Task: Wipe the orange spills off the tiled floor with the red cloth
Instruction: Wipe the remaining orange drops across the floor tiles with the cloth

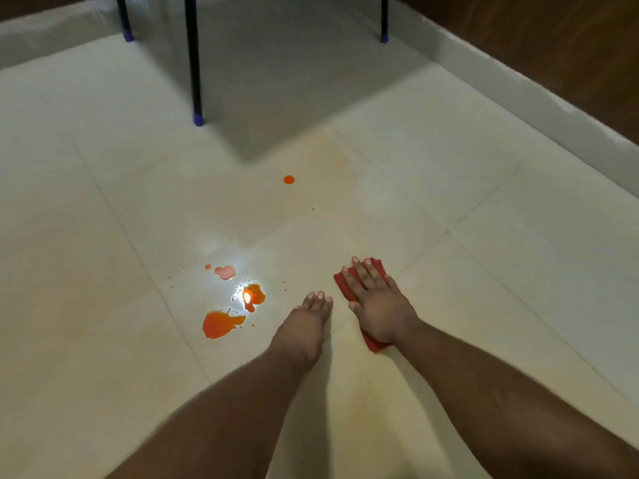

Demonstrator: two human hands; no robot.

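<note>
My right hand (375, 300) lies flat, palm down, on the folded red cloth (345, 288), pressing it to the cream tiled floor (484, 271). My left hand (307, 319) rests on the floor just left of it, fingers together and holding nothing. Left of both hands are orange puddles: a large one (219, 324), a smaller one (254, 297) under a bright glare, and a pale pinkish one (225, 272). A single round orange drop (289, 179) lies farther away, ahead of my hands. Tiny orange specks are scattered around the puddles.
Three thin black furniture legs with blue feet stand at the back, the nearest one (197, 119) ahead of the spills. A pale skirting and dark wooden wall (570, 63) run along the right side. A faint orange smear tints the tiles ahead of my hands.
</note>
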